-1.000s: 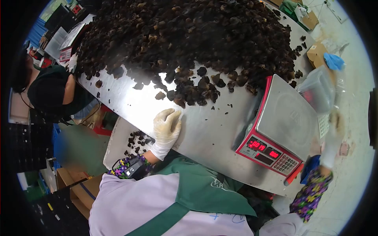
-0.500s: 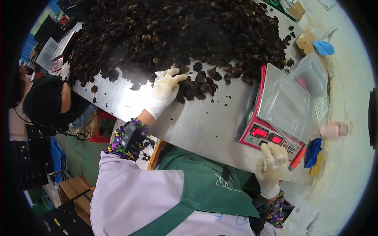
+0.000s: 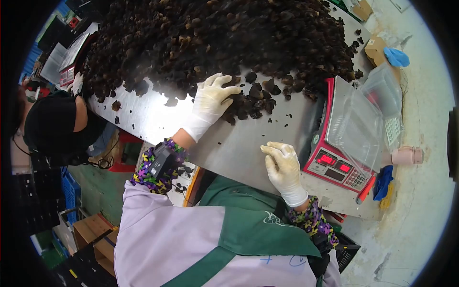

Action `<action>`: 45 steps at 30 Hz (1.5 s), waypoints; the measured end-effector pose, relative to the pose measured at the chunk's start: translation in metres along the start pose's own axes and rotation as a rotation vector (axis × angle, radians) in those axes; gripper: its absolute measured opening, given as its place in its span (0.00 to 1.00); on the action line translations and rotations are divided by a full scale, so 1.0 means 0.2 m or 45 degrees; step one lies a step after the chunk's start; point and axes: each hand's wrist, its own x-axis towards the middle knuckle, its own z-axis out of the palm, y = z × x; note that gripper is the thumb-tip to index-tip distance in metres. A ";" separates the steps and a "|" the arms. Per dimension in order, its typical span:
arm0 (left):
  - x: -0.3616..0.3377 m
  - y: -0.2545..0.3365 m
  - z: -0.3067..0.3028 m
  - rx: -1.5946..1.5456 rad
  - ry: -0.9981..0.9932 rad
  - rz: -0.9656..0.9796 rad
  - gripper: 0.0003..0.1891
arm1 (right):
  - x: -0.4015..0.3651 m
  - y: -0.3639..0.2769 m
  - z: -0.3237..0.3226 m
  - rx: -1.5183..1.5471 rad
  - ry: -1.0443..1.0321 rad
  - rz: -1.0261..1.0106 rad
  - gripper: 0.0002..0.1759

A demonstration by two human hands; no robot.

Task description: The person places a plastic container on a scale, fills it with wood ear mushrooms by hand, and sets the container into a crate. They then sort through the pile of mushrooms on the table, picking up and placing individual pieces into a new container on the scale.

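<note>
Now that the right hand (image 3: pixel 283 167) has come off the scale (image 3: pixel 334 165) at three o'clock, it's hovering open and empty over the table (image 3: pixel 229 148), the clear tray (image 3: pixel 356 122) sitting on the pan; farther out at eleven o'clock, the left hand (image 3: pixel 210 103) is pressing open-fingered onto the dried mushrooms (image 3: pixel 229 38)

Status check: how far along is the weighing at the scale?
Done: a clear plastic container sits on the red scale. In hand: the left hand rests, grip open, on loose pieces at the edge of the dried mushroom pile; the right hand lies open on the steel table. Left: the container looks empty.
</note>
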 end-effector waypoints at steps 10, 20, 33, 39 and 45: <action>0.02 -0.10 -0.06 -1.015 -0.118 -0.687 0.07 | -0.11 0.09 0.16 -0.019 0.050 -0.007 0.14; -0.07 -0.09 -0.09 -1.340 -0.055 -0.895 0.06 | -0.10 0.08 0.16 -0.031 0.060 0.000 0.16; -0.07 0.17 0.03 -0.399 0.136 -0.335 0.15 | -0.11 0.09 0.16 -0.035 0.074 0.002 0.15; -0.06 0.10 0.07 -0.698 -0.033 -0.502 0.07 | -0.11 0.09 0.16 -0.016 0.083 0.004 0.15; -0.28 0.02 -0.32 -1.035 0.047 -0.796 0.07 | -0.11 0.10 0.16 0.014 0.091 -0.022 0.15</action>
